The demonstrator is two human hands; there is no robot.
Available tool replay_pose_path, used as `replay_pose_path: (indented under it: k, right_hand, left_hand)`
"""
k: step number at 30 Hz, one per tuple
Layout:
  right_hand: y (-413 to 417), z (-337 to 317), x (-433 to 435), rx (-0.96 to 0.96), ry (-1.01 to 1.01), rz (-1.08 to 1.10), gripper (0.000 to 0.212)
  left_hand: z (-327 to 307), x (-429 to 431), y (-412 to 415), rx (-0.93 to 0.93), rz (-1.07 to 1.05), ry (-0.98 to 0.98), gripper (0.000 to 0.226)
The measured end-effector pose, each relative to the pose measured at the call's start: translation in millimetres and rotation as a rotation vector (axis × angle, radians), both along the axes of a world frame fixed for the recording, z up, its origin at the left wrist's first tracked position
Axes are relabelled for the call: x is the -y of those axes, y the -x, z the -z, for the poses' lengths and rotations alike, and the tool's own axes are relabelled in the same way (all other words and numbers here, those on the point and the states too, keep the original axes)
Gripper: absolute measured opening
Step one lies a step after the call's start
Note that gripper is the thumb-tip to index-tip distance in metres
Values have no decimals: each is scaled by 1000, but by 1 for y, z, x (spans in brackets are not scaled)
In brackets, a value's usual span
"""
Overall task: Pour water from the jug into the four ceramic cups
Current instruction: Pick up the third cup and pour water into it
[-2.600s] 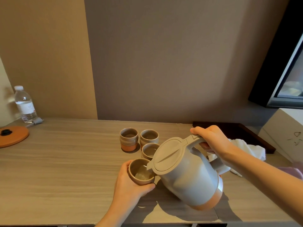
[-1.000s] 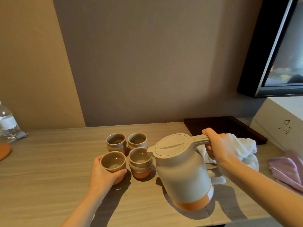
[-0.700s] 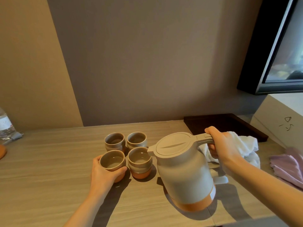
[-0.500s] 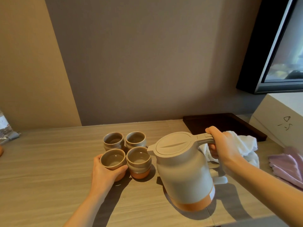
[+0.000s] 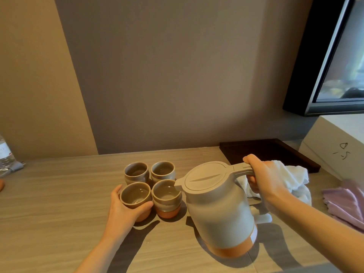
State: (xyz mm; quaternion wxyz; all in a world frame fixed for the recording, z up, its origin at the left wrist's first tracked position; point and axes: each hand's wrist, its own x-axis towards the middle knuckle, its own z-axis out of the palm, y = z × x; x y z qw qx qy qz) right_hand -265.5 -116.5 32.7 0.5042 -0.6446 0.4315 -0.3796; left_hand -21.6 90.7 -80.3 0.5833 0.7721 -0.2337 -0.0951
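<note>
Wood table point(image 5: 59, 213): left hand point(image 5: 122, 211) wraps the cup point(image 5: 135, 194) at 7 o'clock of four, likely steadying it; right hand point(image 5: 266, 180) grips the upright jug point(image 5: 218, 209), at 3 o'clock, by its handle point(image 5: 239, 168).

Matt plastic jug point(image 5: 218, 211); glazed ceramic cups point(image 5: 135, 194) with bare clay bases; wood-grain surface point(image 5: 59, 203); white cloth point(image 5: 293, 178), perhaps terry.

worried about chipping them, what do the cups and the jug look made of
Cups: likely glazed ceramic, with a glossy grey-brown upper and an unglazed-looking terracotta base. Jug: probably matte plastic, judging by its moulded lid seam and even beige surface.
</note>
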Motion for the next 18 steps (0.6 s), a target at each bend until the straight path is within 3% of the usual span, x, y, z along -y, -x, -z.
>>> replay_pose_path:
  k: [5, 9, 18]
  right_hand:
    - [1, -4, -4, 17, -6, 5, 44]
    - [3, -4, -4, 27, -19, 17, 43]
    - [2, -2, 2, -9, -15, 5, 40]
  left_hand:
    - [-29, 5, -18, -20, -46, 51, 96]
    - [-56, 30, -29, 145, -28, -28, 79]
    - [-60, 94, -43, 373, 277, -505, 83]
